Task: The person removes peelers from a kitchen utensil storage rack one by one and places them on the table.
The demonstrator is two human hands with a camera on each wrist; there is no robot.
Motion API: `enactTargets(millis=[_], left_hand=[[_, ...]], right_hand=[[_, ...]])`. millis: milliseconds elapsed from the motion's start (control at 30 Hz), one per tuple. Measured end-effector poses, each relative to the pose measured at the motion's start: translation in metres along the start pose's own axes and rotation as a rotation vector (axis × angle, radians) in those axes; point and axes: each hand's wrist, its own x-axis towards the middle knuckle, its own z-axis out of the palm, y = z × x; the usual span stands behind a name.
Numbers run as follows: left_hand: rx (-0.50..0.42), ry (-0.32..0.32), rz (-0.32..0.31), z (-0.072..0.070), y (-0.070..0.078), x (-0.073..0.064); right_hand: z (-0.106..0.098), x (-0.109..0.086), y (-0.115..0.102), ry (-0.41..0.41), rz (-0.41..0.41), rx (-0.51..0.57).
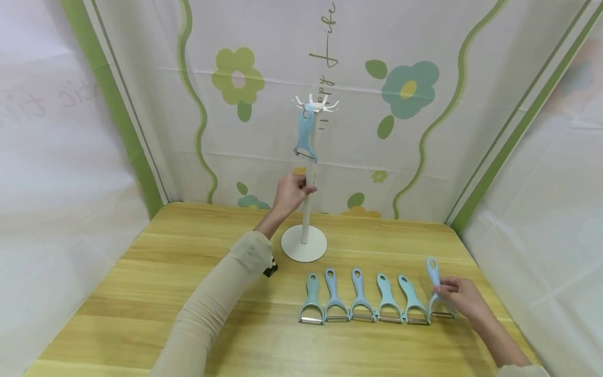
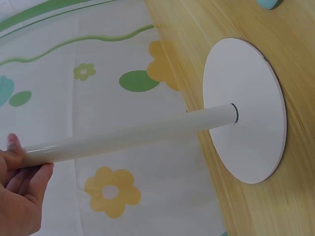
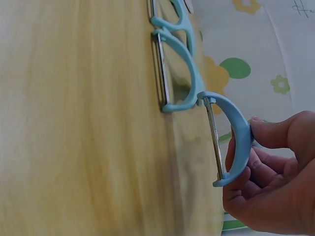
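Note:
My left hand (image 1: 291, 192) grips the white pole (image 2: 133, 133) of an upright stand, fingers and thumb wrapped near its middle. A round white base (image 1: 303, 251) carries the pole, and a ring of white hooks (image 1: 325, 106) crowns it. From one hook hangs a blue peeler (image 1: 305, 128), blade down. My right hand (image 1: 460, 297) pinches a light blue peeler (image 3: 238, 130) between thumb and fingers at the right end of a row. Its handle points up and away from me. Beside it lies a teal peeler (image 1: 411, 296), the nearest of several in the row.
The row runs leftward along the wooden table (image 1: 155, 293), ending with a grey-green peeler (image 1: 312, 293) in front of the stand's base. A flowered cloth (image 1: 339, 63) hangs behind the table, with white cloth (image 1: 551, 209) at the sides. Something small and black (image 1: 270, 268) shows by the left sleeve.

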Motion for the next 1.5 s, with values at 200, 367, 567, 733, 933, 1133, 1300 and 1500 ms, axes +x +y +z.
enactTargets(millis=[200,367,567,733,933,1133,1300,1500], left_hand=[[-0.004,0.004,0.008,0.000,0.002,0.001],[0.000,-0.001,0.002,-0.001,0.003,0.001],[0.010,0.001,0.001,-0.001,0.002,0.001],[0.007,0.001,0.005,-0.001,0.001,0.001],[0.004,-0.001,0.007,-0.002,0.002,0.000],[0.019,-0.005,0.004,-0.002,0.001,0.000],[0.009,-0.008,-0.001,-0.001,0.000,0.000],[0.011,-0.004,-0.002,0.000,0.000,0.000]], right_hand=[[-0.001,0.003,0.010,-0.015,-0.008,-0.017],[0.001,0.005,0.012,-0.024,0.007,-0.030],[0.008,0.006,0.016,-0.018,0.014,-0.027],[0.013,0.008,0.019,-0.013,0.027,-0.051],[0.016,0.008,0.018,0.007,0.050,-0.055],[0.019,0.006,0.016,0.031,0.059,-0.068],[0.019,0.006,0.015,0.021,0.059,-0.102],[0.013,0.008,0.014,0.027,0.015,-0.160]])
